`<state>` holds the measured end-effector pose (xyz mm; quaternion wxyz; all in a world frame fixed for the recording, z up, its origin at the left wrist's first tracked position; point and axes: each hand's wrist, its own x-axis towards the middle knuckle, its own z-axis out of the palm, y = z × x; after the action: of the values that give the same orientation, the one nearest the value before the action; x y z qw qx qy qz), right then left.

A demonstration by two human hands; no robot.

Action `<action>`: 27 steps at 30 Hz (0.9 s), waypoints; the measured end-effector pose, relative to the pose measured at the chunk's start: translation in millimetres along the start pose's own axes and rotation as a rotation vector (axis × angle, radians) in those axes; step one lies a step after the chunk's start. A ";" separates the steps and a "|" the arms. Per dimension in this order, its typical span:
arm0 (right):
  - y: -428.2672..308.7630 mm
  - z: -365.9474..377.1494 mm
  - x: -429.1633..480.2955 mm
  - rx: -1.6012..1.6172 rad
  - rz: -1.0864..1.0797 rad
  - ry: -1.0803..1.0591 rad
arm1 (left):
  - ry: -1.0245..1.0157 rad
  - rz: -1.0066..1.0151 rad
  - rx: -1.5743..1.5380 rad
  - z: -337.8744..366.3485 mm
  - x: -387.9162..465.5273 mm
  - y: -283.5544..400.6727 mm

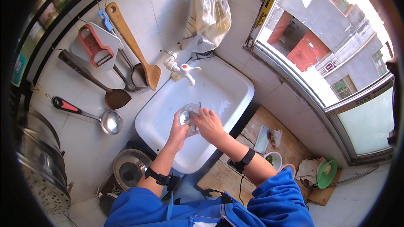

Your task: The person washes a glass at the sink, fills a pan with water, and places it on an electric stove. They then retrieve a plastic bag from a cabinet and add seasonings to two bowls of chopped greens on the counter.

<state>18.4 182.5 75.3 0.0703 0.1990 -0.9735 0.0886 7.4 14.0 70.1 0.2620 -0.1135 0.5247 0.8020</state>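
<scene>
Over the white sink basin, my left hand grips a clear, see-through bowl by its near left side. The bowl is tilted and looks wet. My right hand lies against its right side, fingers bent over or into it. Whether those fingers grip the wall is hidden. Just beyond the bowl, a white plastic tap with a red dot on its handle lets a thin stream of water fall.
A wooden spatula, a red peeler, a metal turner and a steel ladle hang on the left wall. A plastic bag hangs behind the tap. On the wooden table rest a cleaver and a green bowl.
</scene>
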 end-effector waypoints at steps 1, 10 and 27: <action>-7.6 -2.5 -6.0 0.021 0.060 -0.051 | 0.008 0.013 0.034 2.8 -5.1 -1.2; -23.1 -37.2 -40.3 0.521 0.108 0.056 | -0.012 0.019 0.126 39.6 -49.3 12.7; -26.1 -61.5 -82.6 -0.023 0.008 -0.027 | -0.009 -0.028 0.212 47.4 -77.7 -3.9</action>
<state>110.3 202.2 124.8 0.0589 0.1956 -0.9761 0.0747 78.9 34.5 122.7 0.2858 -0.0889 0.6038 0.7388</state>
